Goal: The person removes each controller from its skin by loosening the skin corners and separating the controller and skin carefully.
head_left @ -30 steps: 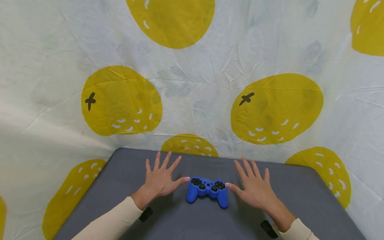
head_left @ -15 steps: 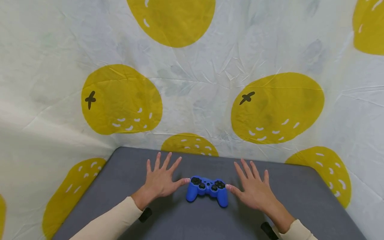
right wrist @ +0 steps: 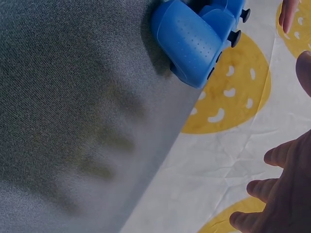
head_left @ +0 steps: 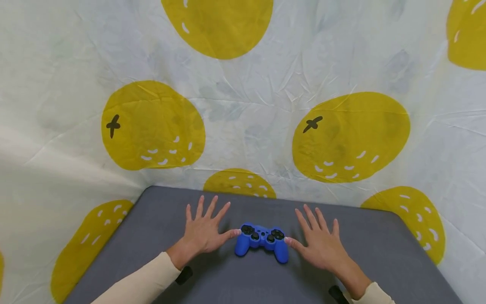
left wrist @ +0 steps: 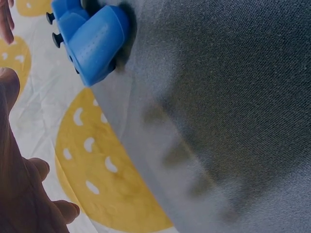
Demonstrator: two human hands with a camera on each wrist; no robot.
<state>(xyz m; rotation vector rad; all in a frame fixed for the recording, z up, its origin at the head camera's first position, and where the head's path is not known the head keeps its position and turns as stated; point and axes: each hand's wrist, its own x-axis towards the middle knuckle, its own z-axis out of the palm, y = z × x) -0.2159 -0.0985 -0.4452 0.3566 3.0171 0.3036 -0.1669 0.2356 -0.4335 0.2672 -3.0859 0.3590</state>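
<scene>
A blue game controller with black sticks and buttons lies on the dark grey tabletop, its two grips pointing toward the person. On its left, my left hand hovers palm down with fingers spread, the thumb tip overlapping the controller's left edge in the head view. My right hand mirrors it on the other side, fingers spread, its thumb tip beside the right edge. Both wrist views show a gap between the controller and the nearby hand. Neither hand grips anything.
A white cloth printed with yellow fruit hangs behind the table and along both sides. The table's far edge meets it just beyond the fingertips. Black wrist straps show below the cream sleeves. Hand shadows fall on the tabletop.
Both hands have shifted very slightly toward the person, still spread. The controller stays where it was.
</scene>
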